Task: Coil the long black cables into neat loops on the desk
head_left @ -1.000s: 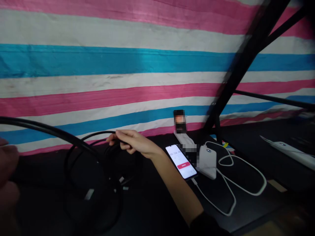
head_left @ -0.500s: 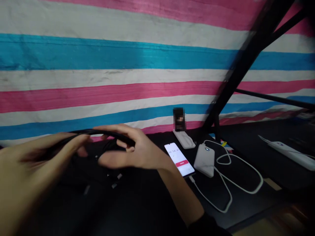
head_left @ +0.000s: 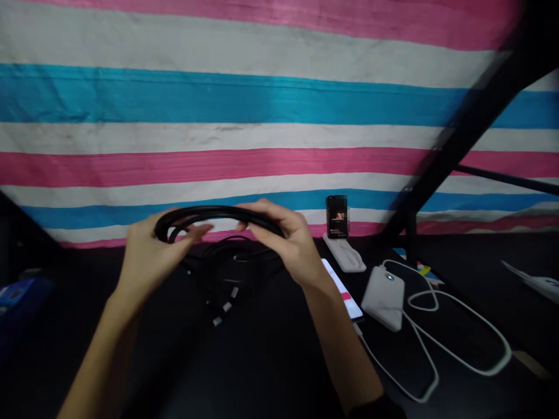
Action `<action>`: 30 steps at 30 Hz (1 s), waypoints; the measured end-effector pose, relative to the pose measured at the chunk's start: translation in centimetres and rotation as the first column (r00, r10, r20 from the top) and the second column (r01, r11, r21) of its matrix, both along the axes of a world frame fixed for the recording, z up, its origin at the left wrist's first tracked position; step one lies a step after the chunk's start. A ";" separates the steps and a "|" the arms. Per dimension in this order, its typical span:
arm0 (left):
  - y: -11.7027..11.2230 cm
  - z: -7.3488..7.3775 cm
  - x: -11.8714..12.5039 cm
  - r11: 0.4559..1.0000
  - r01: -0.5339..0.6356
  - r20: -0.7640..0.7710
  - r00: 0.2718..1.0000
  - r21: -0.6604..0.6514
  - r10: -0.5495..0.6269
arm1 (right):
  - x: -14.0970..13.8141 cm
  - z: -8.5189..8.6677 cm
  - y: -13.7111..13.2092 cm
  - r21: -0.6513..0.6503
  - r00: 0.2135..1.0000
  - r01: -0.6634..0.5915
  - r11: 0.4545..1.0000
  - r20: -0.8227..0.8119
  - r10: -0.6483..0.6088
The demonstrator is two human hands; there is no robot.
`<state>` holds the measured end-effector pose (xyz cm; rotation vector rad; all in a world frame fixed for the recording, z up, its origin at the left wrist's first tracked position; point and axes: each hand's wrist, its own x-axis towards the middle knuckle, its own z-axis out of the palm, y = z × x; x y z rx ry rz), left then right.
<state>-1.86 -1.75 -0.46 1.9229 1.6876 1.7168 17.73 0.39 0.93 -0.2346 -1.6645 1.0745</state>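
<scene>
A coiled black cable (head_left: 218,210) is held up in a loop between my two hands. My left hand (head_left: 152,250) grips the coil's left side, with the thumb inside the loop. On the right side, my right hand (head_left: 286,238) is wrapped round the same coil, thumb below and fingers over the top. Beneath the hands, more black cables (head_left: 231,259) lie in loops on the dark tabletop, and several small pale cable ends (head_left: 227,305) show in front of them. The fingers' far sides are hidden.
To the right lie a lit phone (head_left: 345,291), a white power bank (head_left: 384,297) and its looping white cable (head_left: 476,369). A second phone (head_left: 338,216) stands on a white stand (head_left: 345,254). A blue package (head_left: 17,297) is at far left, a black frame bar (head_left: 458,134) at right.
Both hands and the held cable have shifted right in view, and the coil now shows as a wider loop. The view has turned left, bringing the blue package in.
</scene>
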 end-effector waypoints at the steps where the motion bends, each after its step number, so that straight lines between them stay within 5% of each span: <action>1: 0.5 -0.3 -0.1 0.999 0.034 0.129 0.991 -0.030 -0.030 | -0.1 0.0 0.0 -0.016 0.999 0.029 0.999 -0.016 -0.029; 5: 0.9 -0.1 -1.0 0.977 0.195 0.675 0.710 0.082 -0.199 | -1.9 -0.8 0.4 -0.177 0.993 0.100 0.979 -0.043 -0.109; 8: 0.3 1.0 -0.9 0.982 0.161 0.821 0.546 0.094 -0.168 | -4.1 -1.8 0.8 -0.282 0.994 0.051 0.958 -0.078 -0.076; 12: -0.1 1.4 0.5 0.982 0.119 0.883 0.433 0.144 -0.181 | -5.7 -2.9 0.6 -0.393 0.983 -0.015 0.920 -0.175 -0.059; 16: 0.7 0.2 2.4 0.973 0.198 0.883 0.427 0.119 -0.195 | -5.2 -3.0 0.6 -0.454 0.950 -0.002 0.891 -0.280 -0.140; 21: 2.8 -2.7 3.8 0.973 0.230 0.774 0.614 0.014 -0.156 | -3.7 -2.4 1.8 -0.481 0.941 0.006 0.877 -0.295 -0.168; 24: 3.6 -4.6 5.1 0.956 0.291 0.828 0.547 -0.047 -0.125 | -3.8 -2.8 2.1 -0.417 0.928 -0.010 0.909 -0.343 -0.148; 27: 3.3 -5.5 6.3 0.863 0.491 0.912 0.397 -0.119 -0.100 | -4.4 -3.7 2.0 -0.289 0.918 -0.043 0.956 -0.389 -0.076; 30: 2.8 -5.2 6.5 0.663 0.730 0.972 0.233 -0.165 -0.015 | -4.6 -3.9 1.9 -0.265 0.921 -0.096 0.959 -0.389 -0.015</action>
